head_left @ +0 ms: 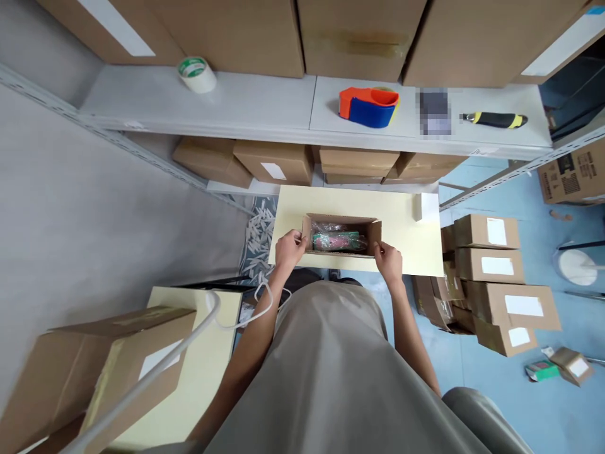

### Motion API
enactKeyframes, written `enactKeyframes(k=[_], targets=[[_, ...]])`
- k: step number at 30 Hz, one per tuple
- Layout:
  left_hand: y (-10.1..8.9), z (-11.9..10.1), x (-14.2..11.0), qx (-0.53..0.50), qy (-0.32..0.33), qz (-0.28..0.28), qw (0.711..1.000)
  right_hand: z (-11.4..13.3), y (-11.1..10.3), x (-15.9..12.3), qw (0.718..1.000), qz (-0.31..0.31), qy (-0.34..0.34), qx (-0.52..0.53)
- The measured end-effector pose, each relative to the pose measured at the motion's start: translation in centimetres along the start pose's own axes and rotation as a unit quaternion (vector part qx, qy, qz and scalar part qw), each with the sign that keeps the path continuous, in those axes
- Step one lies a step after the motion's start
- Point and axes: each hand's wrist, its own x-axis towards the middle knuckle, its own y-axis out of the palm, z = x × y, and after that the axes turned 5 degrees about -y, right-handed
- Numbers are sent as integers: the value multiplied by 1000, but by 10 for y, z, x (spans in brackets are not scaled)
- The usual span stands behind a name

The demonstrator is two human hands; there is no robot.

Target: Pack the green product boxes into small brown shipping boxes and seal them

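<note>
A grey shelf (255, 104) is the largest thing here, running across the upper part of the view with cardboard boxes on it. A stack of labelled cartons (494, 299) rises from the blue floor at the right. Smaller than these is the pale yellow surface (411, 243) directly in front of the person, and on it, near the edge closest to the body, sits an open carton (350, 219) with its top facing up and a flap standing at each end. The left hand (289, 249) is mostly closed, its fingers curled and its thumb brought in to pinch the carton's left end at the flap. The right hand (389, 260) is at the opposite end, also nearly closed, with thumb and fingertips gripping the right near corner by the other flap; its lower fingers are bent towards the palm. Inside the carton, between the two hands and touched by neither, lies a clear-plastic-wrapped item (336, 241) showing green and pink; what it is cannot be told. Smallest is a white block (428, 207) at the surface's far right corner, well apart from the right hand.
</note>
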Motion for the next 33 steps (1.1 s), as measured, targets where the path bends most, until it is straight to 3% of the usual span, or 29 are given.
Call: enactKeyframes(k=[5,10,15,19,21,23,26,29,33], targets=[[10,-3,4,8,5,2,1000,-4,5,1,999,11,13,44],[18,1,-9,-41,35,7,999,-8,6,3,991,20,2,131],[26,5,-26,-93,147,42,984,-3,6,7,987,23,-86,137],[30,1,-20,-59,194,108,973,7,7,15,974,118,-186,60],[31,-3,-10,-45,187,97,977,12,8,22,970,150,-191,23],[31,-6,3,-34,171,36,984,16,9,31,981,124,-147,-12],[25,-13,21,12,201,-54,978,20,12,44,994,20,-77,-72],[16,-18,36,61,274,-51,959,20,16,53,989,-38,-95,-107],[13,-18,45,82,294,-26,952,12,17,58,979,-29,-155,-130]])
